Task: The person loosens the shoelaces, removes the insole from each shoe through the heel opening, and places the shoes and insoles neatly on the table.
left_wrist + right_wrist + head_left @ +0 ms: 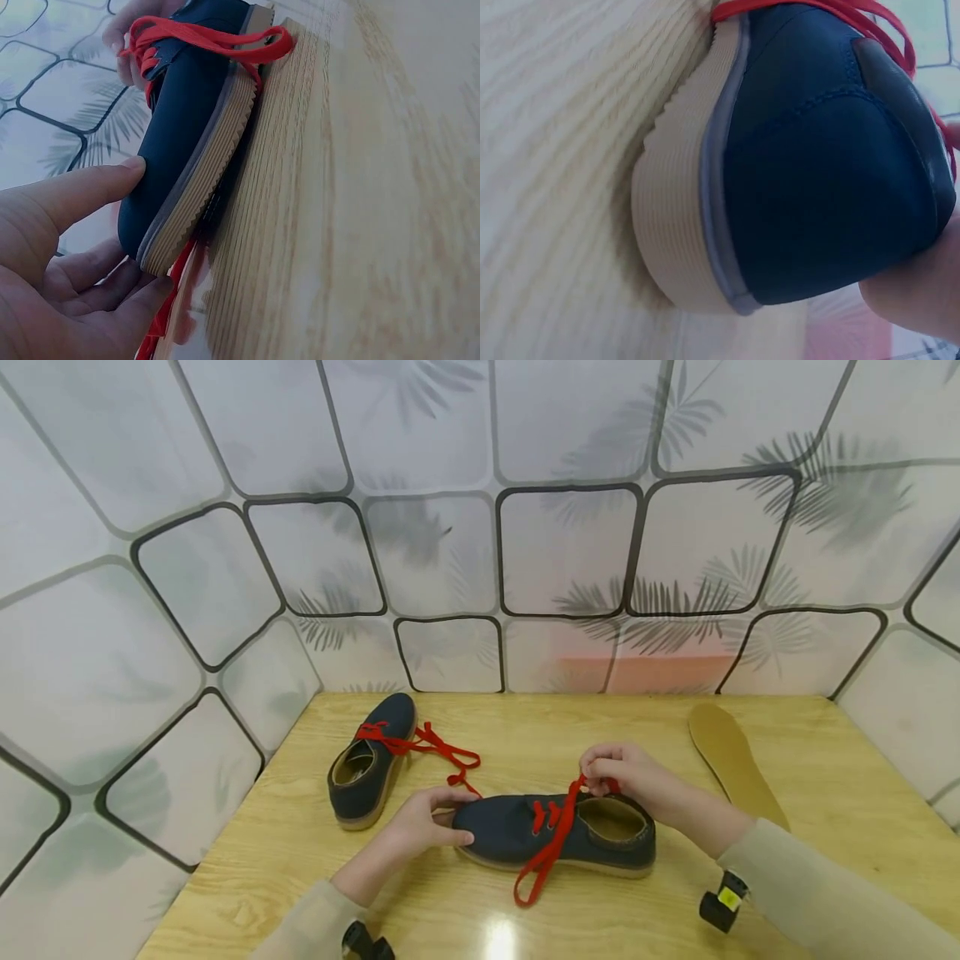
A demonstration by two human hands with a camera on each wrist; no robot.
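A navy blue shoe (495,828) with a tan ridged sole lies across the table in front of me, toe to the left. My left hand (420,821) grips its toe, thumb on the near side; the left wrist view shows the thumb (101,187) against the upper and fingers curled round the toe end. At the far side of the shoe's opening, my right hand (628,778) pinches a red shoelace (558,835). Part of that lace drapes over the near side in a loop. The right wrist view is filled mostly by the heel (817,202).
A second navy shoe (358,800) stands at the back left, its red laces (442,747) trailing right across the table. On the right a tan insole (731,752) lies flat, partly behind my right forearm. Patterned panels (442,552) rise behind the wooden table (525,735).
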